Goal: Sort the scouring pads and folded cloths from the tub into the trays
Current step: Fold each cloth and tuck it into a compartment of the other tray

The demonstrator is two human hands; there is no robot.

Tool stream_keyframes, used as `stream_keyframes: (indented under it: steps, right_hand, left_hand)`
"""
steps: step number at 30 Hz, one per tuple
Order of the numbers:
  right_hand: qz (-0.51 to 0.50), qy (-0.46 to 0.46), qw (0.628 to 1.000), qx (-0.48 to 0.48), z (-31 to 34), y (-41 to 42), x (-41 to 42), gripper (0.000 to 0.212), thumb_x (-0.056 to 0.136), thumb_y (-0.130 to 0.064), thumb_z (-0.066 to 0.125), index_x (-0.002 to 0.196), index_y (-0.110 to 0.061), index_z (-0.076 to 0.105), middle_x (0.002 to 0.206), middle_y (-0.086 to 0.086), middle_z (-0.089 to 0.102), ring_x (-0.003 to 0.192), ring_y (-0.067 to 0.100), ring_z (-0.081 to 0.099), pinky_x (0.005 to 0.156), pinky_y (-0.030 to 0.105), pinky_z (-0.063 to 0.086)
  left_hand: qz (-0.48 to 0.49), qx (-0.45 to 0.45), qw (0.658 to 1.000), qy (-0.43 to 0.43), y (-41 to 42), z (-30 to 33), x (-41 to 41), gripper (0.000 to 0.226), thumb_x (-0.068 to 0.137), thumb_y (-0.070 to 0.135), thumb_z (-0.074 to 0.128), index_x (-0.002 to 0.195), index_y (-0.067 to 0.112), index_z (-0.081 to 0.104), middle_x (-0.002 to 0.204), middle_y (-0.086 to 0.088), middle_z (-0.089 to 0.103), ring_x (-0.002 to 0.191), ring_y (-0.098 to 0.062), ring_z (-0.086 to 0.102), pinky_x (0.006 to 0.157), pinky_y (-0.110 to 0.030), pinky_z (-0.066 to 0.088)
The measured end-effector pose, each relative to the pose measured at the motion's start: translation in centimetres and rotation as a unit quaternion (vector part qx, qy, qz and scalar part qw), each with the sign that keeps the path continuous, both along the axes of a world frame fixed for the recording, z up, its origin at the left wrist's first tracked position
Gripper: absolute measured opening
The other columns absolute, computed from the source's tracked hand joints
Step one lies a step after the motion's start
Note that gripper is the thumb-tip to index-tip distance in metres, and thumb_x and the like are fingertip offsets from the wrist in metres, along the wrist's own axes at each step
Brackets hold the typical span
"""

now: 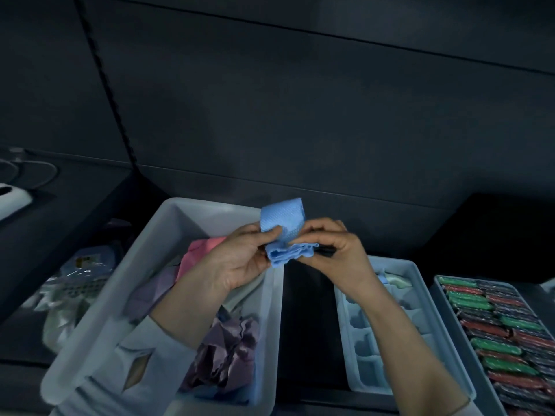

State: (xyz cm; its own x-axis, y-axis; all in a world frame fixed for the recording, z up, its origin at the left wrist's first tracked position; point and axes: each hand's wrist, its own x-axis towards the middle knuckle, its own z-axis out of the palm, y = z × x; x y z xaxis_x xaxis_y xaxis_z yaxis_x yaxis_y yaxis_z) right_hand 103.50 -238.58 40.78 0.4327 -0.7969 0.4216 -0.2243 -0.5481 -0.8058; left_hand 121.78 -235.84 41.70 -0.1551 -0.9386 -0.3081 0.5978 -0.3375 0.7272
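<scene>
A light blue textured cloth [285, 232] is held up between both hands above the far right corner of the grey tub [168, 232]. My left hand [240, 259] pinches its left side and my right hand [333, 253] pinches its lower right edge. The cloth is partly folded, with its top standing up. Inside the tub lie a pink cloth [198, 250], lilac cloths [153, 292] and a crumpled purple cloth [231, 355]. To the right stands a pale divided tray [420, 271] holding a few folded cloths at its far end.
A second tray [444, 298] at the far right is packed with green, red and dark scouring pads [507, 340]. A plastic bag with packaged items [72, 283] lies left of the tub. A white device [12, 199] with cables sits at the far left.
</scene>
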Motion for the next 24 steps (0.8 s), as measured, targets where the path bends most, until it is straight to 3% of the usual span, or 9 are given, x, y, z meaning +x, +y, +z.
stream_keyframes:
  steps: [4, 7, 9, 12, 15, 18, 20, 22, 24]
  right_hand:
    - [-0.038, -0.056, 0.993, 0.1, 0.8, 0.3, 0.3, 0.014, 0.072, -0.01, 0.083, 0.079, -0.02, 0.076, 0.093, 0.003, 0.056, 0.082, 0.005, 0.056, 0.074, 0.017, 0.045]
    - [-0.079, -0.056, 0.984, 0.147, 1.0, 0.6, 0.6, 0.011, 0.074, -0.013, 0.083, 0.075, -0.011, 0.073, 0.096, 0.003, 0.058, 0.087, 0.009, 0.059, 0.081, 0.025, 0.049]
    - [-0.085, -0.069, 0.977, 0.184, 1.1, 0.6, 0.6, 0.016, 0.075, -0.013, 0.083, 0.074, -0.006, 0.068, 0.092, 0.004, 0.061, 0.081, 0.013, 0.061, 0.08, 0.032, 0.051]
    - [-0.078, -0.097, 0.965, 0.231, 1.3, 0.8, 0.5, 0.023, 0.077, -0.009, 0.08, 0.069, -0.01, 0.059, 0.068, 0.004, 0.059, 0.06, 0.013, 0.052, 0.064, 0.029, 0.047]
    - [-0.088, -0.106, 0.963, 0.232, 1.4, 0.8, 0.4, 0.03, 0.076, -0.006, 0.081, 0.069, -0.008, 0.052, 0.059, 0.002, 0.054, 0.052, 0.01, 0.048, 0.053, 0.021, 0.043]
    - [-0.096, -0.114, 0.96, 0.238, 1.5, 0.7, 0.5, 0.034, 0.074, -0.004, 0.081, 0.076, -0.011, 0.048, 0.067, 0.006, 0.057, 0.054, 0.01, 0.05, 0.05, 0.022, 0.043]
    - [-0.092, -0.113, 0.955, 0.257, 1.5, 0.6, 0.4, 0.034, 0.076, -0.006, 0.081, 0.092, -0.012, 0.051, 0.079, 0.008, 0.063, 0.055, 0.011, 0.052, 0.049, 0.024, 0.043]
    - [-0.068, -0.112, 0.947, 0.293, 1.3, 0.6, -0.1, 0.039, 0.08, -0.008, 0.078, 0.111, -0.015, 0.056, 0.084, 0.007, 0.066, 0.057, 0.013, 0.05, 0.05, 0.025, 0.043]
    - [-0.026, -0.13, 0.936, 0.327, 1.0, 0.6, -0.6, 0.034, 0.085, -0.009, 0.072, 0.117, -0.015, 0.061, 0.084, 0.004, 0.065, 0.062, 0.015, 0.05, 0.051, 0.024, 0.042]
  left_hand:
    - [0.015, -0.076, 0.992, -0.103, 0.2, 0.1, -0.3, 0.036, 0.091, -0.015, 0.049, 0.121, 0.002, 0.06, 0.112, -0.017, 0.07, 0.097, -0.029, 0.067, 0.086, -0.036, 0.058]
    - [0.011, -0.132, 0.977, -0.168, 0.6, 0.0, -0.8, 0.034, 0.085, -0.015, 0.057, 0.108, 0.008, 0.068, 0.105, -0.012, 0.073, 0.096, -0.024, 0.069, 0.088, -0.035, 0.057]
    - [0.003, -0.164, 0.966, -0.198, 0.9, 0.1, -1.2, 0.028, 0.086, -0.007, 0.062, 0.11, 0.006, 0.068, 0.109, -0.013, 0.072, 0.101, -0.026, 0.068, 0.092, -0.037, 0.055]
    - [0.002, -0.172, 0.966, -0.195, 0.8, 0.1, -1.2, 0.028, 0.093, -0.001, 0.055, 0.121, 0.002, 0.061, 0.116, -0.016, 0.069, 0.104, -0.028, 0.066, 0.094, -0.038, 0.053]
    - [-0.024, -0.189, 0.971, -0.144, 0.9, 0.3, -1.0, 0.032, 0.098, 0.01, 0.051, 0.129, 0.007, 0.054, 0.123, -0.014, 0.066, 0.112, -0.027, 0.063, 0.096, -0.036, 0.053]
    - [-0.052, -0.273, 0.922, -0.27, 1.2, -0.4, -1.4, 0.045, 0.09, 0.006, 0.065, 0.132, 0.011, 0.05, 0.124, -0.007, 0.065, 0.117, -0.022, 0.061, 0.099, -0.034, 0.048]
    - [-0.015, -0.278, 0.901, -0.332, 1.0, -0.8, -1.7, 0.044, 0.088, 0.007, 0.065, 0.13, 0.012, 0.052, 0.121, -0.003, 0.066, 0.115, -0.017, 0.062, 0.099, -0.032, 0.048]
    - [0.016, -0.281, 0.897, -0.342, 0.8, -1.0, -1.6, 0.041, 0.089, 0.008, 0.062, 0.128, 0.012, 0.053, 0.12, -0.004, 0.067, 0.114, -0.016, 0.062, 0.099, -0.032, 0.048]
    - [0.014, -0.28, 0.897, -0.343, 0.8, -1.2, -1.4, 0.04, 0.09, -0.001, 0.06, 0.125, 0.018, 0.053, 0.116, -0.001, 0.067, 0.108, -0.01, 0.063, 0.094, -0.027, 0.049]
